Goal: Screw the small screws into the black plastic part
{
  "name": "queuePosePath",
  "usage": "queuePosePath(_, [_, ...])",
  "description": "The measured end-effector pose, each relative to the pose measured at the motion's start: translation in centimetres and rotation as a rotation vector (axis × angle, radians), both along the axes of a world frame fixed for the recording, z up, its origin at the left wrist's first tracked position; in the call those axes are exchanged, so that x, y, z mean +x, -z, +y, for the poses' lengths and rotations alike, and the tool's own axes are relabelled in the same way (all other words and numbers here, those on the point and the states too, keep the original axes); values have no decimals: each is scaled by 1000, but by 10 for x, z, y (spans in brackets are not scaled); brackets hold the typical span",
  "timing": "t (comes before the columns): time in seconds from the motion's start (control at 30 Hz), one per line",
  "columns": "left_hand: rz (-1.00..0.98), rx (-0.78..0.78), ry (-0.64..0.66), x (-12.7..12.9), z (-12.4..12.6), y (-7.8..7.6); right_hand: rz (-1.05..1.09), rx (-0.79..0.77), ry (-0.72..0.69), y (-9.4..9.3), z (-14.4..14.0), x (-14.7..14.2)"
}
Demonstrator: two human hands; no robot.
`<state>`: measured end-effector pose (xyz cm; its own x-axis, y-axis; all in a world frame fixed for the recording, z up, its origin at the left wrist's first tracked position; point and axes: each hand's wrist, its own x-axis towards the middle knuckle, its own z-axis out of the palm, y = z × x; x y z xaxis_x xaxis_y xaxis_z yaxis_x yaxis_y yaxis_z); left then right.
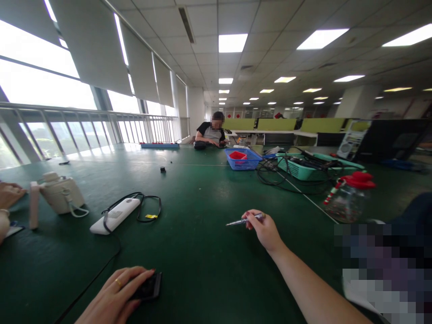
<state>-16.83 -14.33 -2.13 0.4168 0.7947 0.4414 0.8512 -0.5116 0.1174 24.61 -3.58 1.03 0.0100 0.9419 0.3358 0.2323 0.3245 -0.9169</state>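
A slim silvery pen point(241, 221) points left, pinched in the fingers of my right hand point(259, 227) above the green tabletop point(202, 261). At the lower left, my left hand point(118, 288) wears a gold ring. Its fingers lie over a flat black rectangular object point(153, 288) on the table and grip it. The hand covers much of that object, so I cannot tell its kind.
A white power strip point(116, 216) with a black cable lies left. Beyond it stand a cream bottle point(64, 198) and another person's hand point(11, 193). Blue basket point(245, 163), green basket point(293, 170) and red-lidded jar point(351, 202) stand right; a person point(211, 132) sits opposite.
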Motion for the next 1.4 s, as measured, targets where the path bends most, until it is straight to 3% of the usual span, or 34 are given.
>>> queuePosePath(0.23, [-58,-119,-12,-2,2,3,-26,-12,-17,0,-1,0])
queuePosePath(0.33, [-97,-199,-52,11,2,-4,-20,-9,-18,-1,-1,0])
queuePosePath(0.4, [-123,-275,-55,29,2,-17,-11,-6,-10,-1,-1,-1])
queuePosePath(0.53, [-173,-444,21,83,8,-58,-17,13,-4,-1,-1,-1])
queuePosePath(0.63, [-185,-485,94,127,29,-81,-52,48,16,-3,-1,-2])
queuePosePath(0.7, [-148,-457,123,152,51,-85,-101,70,37,-5,-2,-3])
queuePosePath(0.83, [-86,-375,112,188,102,-70,-202,131,70,-8,-4,-6])
queuePosePath(0.97, [-97,-337,47,203,138,-52,-266,190,101,-11,-7,-10])
queuePosePath(1.2, [-201,-357,60,196,156,-32,-506,289,89,-19,-17,-18])
queuePosePath(1.4, [-318,-396,74,189,164,-23,-661,458,-11,-23,-27,-33])
